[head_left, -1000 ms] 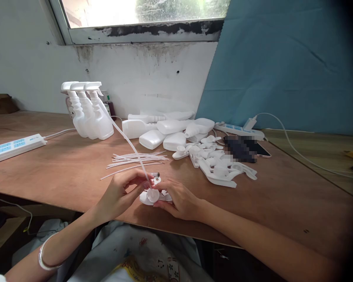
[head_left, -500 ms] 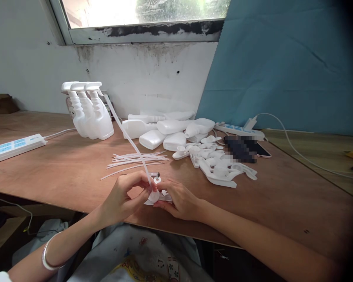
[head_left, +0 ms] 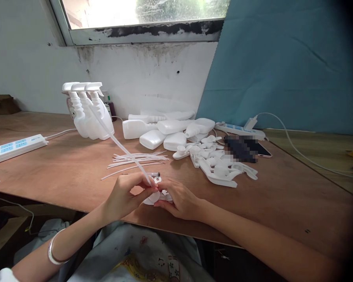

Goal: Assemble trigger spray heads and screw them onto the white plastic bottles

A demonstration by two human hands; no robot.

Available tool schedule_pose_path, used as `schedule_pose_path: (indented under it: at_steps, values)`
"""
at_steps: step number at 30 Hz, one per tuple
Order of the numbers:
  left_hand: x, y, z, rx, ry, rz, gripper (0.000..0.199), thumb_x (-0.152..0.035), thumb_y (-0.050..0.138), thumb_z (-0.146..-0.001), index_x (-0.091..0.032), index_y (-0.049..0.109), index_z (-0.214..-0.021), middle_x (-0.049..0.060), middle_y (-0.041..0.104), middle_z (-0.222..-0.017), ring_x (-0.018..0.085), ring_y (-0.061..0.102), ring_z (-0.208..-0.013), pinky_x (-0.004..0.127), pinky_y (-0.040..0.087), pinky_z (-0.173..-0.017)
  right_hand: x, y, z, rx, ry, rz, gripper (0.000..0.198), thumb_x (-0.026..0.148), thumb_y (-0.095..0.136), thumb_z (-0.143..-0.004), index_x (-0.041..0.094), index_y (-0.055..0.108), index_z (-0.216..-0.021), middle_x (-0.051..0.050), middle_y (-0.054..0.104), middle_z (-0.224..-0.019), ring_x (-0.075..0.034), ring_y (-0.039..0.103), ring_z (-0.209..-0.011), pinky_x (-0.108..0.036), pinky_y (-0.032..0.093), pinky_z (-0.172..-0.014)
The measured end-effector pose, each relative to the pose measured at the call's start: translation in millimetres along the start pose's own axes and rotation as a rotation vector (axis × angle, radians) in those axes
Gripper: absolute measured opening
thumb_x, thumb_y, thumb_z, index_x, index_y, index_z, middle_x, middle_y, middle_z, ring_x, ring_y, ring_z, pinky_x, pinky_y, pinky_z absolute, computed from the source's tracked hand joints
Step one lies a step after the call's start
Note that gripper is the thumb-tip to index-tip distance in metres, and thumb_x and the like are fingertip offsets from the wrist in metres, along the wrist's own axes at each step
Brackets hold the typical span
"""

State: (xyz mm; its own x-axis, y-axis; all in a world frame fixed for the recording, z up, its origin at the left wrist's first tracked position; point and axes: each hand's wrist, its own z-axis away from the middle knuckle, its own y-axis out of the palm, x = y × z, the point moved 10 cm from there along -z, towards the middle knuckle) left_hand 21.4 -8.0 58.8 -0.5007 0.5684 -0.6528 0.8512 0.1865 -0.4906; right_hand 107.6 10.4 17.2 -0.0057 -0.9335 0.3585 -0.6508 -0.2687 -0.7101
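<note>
Between thumb and fingers my left hand pinches the lower end of a long white plastic tube. The tube leans up and to the left, across the view of the upright bottles. My right hand is closed around a white spray-bottle trigger head low over the table's front edge. The tube's lower end meets the trigger head; the fingers hide the exact joint. Just beyond the fingertips lie a small white ring and a dark-tipped pen-like stick.
Several loose white tubes lie ahead. Behind them are empty-looking white bottles on their sides. A pile of white trigger parts lies right, beside a phone. Three assembled spray bottles stand back left. Power strips lie at both sides.
The tube has tilted further to the left, its top dropping across the standing bottles. My left hand has turned slightly with it, while my right hand stays nearly in place.
</note>
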Motion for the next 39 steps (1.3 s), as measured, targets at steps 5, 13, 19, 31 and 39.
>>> schedule_pose_path:
  at_steps: [5,13,19,31,39]
  values:
    - [-3.4,4.1,-1.4,0.039,0.025,0.008,0.004,-0.018,0.061,-0.078,-0.015,0.061,-0.074,0.001,0.067,-0.070,0.011,0.061,-0.062,0.020,0.050,-0.058,0.5,-0.3,0.4,-0.017,-0.010,0.007,0.027,0.033,0.052,-0.086,0.016,0.044,-0.104,-0.010,0.063,-0.091,-0.019,0.060,-0.082,-0.032,0.049,-0.072]
    - [0.6,3.5,1.5,0.037,0.067,0.018,0.005,-0.015,0.058,-0.079,-0.015,0.062,-0.077,0.003,0.066,-0.072,0.013,0.063,-0.067,0.022,0.050,-0.063,-3.1,1.8,1.5,-0.004,0.027,0.004,0.024,0.032,0.049,-0.087,0.016,0.045,-0.104,-0.010,0.063,-0.090,-0.019,0.060,-0.081,-0.032,0.048,-0.072]
    - [0.4,6.2,3.6,0.050,0.064,-0.016,0.006,-0.015,0.057,-0.079,-0.015,0.061,-0.074,0.004,0.067,-0.071,0.014,0.064,-0.066,0.022,0.049,-0.062,-0.3,-1.1,-0.1,-0.020,0.016,0.008,0.023,0.031,0.048,-0.087,0.016,0.045,-0.104,-0.010,0.063,-0.090,-0.019,0.060,-0.080,-0.031,0.048,-0.070]
    - [1.8,6.0,3.0,0.028,0.082,-0.081,0.008,-0.017,0.058,-0.079,-0.017,0.059,-0.071,0.002,0.064,-0.065,0.013,0.059,-0.062,0.022,0.045,-0.058,0.6,-2.2,-0.2,-0.043,0.009,0.041,0.025,0.032,0.045,-0.089,0.017,0.043,-0.109,-0.010,0.063,-0.096,-0.019,0.061,-0.086,-0.032,0.050,-0.073]
    - [10.4,7.0,3.3,0.019,0.054,-0.077,0.009,-0.019,0.059,-0.079,-0.017,0.054,-0.072,0.002,0.059,-0.067,0.014,0.054,-0.071,0.023,0.043,-0.060,-1.6,-2.0,0.4,-0.052,0.003,0.025,0.028,0.033,0.049,-0.087,0.017,0.042,-0.109,-0.010,0.062,-0.096,-0.019,0.062,-0.084,-0.031,0.051,-0.072]
